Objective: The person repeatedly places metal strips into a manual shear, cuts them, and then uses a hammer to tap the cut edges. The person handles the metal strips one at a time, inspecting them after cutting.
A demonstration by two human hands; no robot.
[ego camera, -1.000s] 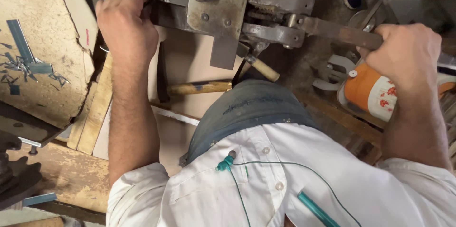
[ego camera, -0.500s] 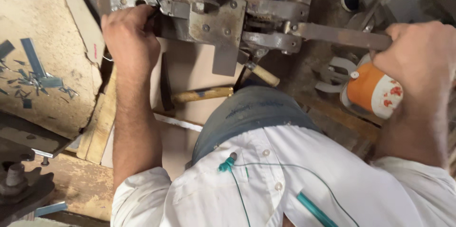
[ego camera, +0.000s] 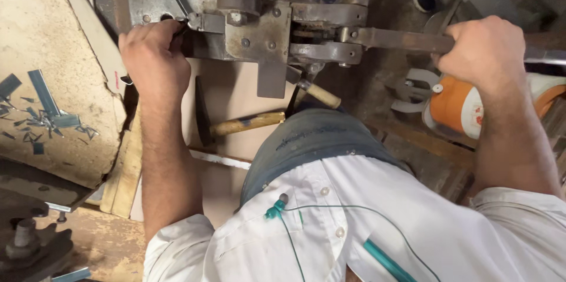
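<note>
Fingertips of the left hand [ego camera: 154, 61] are hidden behind the knuckles, so it cannot be told what is pinched between them; only a thin metal strip [ego camera: 178, 0] is seen rising from that spot in the upper left of the frame. The fingers are curled tightly against the front of the grey lever shear [ego camera: 259, 28], which fills the upper centre. The upper part of the machine is cut off by the top edge. The right hand [ego camera: 484, 52], in the upper right, is closed fully around the rusty lever handle [ego camera: 401, 40], and the end of the handle is covered by the fist. Below the machine, in the centre, a hammer [ego camera: 236, 124] with a wooden shaft is laid on a pale board, partly hidden by the person's knee. An orange and white container [ego camera: 457, 105] is partly covered by the right forearm. Small metal offcuts [ego camera: 44, 111] are scattered at the left edge.
</note>
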